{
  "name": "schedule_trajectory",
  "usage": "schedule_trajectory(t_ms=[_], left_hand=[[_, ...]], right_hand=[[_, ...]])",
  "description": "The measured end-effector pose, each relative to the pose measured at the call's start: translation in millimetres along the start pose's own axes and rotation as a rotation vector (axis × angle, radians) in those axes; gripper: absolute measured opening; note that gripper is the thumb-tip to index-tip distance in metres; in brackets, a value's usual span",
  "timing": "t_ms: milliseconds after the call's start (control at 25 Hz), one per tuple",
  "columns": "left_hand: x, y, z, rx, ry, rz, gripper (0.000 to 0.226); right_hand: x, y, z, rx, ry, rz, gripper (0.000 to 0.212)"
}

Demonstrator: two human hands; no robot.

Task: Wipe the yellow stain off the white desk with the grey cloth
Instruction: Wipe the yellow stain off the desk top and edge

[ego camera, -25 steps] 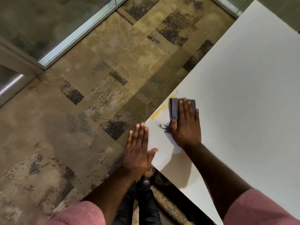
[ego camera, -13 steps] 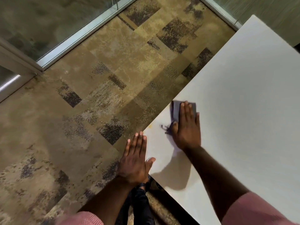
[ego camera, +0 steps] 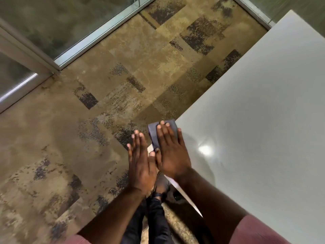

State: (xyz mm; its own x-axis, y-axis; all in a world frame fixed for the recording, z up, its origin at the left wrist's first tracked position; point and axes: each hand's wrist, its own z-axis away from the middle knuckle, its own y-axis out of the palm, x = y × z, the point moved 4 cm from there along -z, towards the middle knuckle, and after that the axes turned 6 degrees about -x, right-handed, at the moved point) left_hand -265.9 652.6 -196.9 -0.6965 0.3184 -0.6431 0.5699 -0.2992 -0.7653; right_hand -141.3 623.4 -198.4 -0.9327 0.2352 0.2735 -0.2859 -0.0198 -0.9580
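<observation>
The grey cloth (ego camera: 154,133) lies folded at the left edge of the white desk (ego camera: 255,120), its left part hanging past the edge over the floor. My right hand (ego camera: 171,152) presses flat on the cloth, fingers stretched out together. My left hand (ego camera: 140,164) is held flat and open just left of the desk edge, beside the right hand, with nothing in it. No yellow stain shows on the desk; the spot under the cloth and hands is hidden.
Patterned brown carpet (ego camera: 105,103) covers the floor to the left. A glass wall with a metal frame (ego camera: 98,34) runs along the back left. My dark trouser legs and shoes (ego camera: 158,199) stand below the desk's near corner.
My right hand has slid the cloth left to the desk edge, over where the yellow stain was. The stain is no longer visible. My left hand moved right, close beside the right hand.
</observation>
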Motion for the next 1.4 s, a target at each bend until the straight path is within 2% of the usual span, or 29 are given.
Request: schedule_trajectory(t_ms=[80, 160, 280, 360, 480, 640, 880, 1000, 1200, 1400], left_hand=[[-2, -11, -3, -0.054, 0.000, 0.007, 0.063], [-11, -14, -13, -0.038, 0.062, -0.035, 0.062], [-31, -1, -18, 0.038, 0.220, -0.192, 0.063], [-41, 20, -15, 0.136, 0.304, -0.314, 0.069], [-44, 42, -22, 0.212, 0.269, -0.404, 0.075], [-66, 52, -65, 0.178, 0.269, -0.384, 0.074], [-111, 89, -155, 0.216, 0.226, -0.288, 0.056], [-88, 79, -141, 0.213, 0.211, -0.239, 0.045], [-30, 29, -71, 0.178, 0.176, -0.317, 0.051], [-70, 61, -118, 0.193, 0.191, -0.232, 0.036]], right_hand=[[9, -3, 12, -0.002, -0.029, -0.052, 0.073], [-4, -15, 18, -0.055, 0.013, -0.126, 0.069], [-65, -29, 35, -0.183, 0.242, -0.113, 0.067], [-99, -30, 44, -0.162, 0.338, -0.055, 0.067], [-107, -24, 44, -0.114, 0.347, 0.012, 0.067], [-108, -23, 44, -0.121, 0.351, -0.001, 0.068], [-103, -27, 41, -0.188, 0.355, -0.029, 0.067], [-105, -25, 41, -0.205, 0.351, -0.022, 0.067], [-105, -25, 42, -0.187, 0.319, 0.019, 0.070], [-104, -24, 43, -0.183, 0.331, 0.024, 0.069]])
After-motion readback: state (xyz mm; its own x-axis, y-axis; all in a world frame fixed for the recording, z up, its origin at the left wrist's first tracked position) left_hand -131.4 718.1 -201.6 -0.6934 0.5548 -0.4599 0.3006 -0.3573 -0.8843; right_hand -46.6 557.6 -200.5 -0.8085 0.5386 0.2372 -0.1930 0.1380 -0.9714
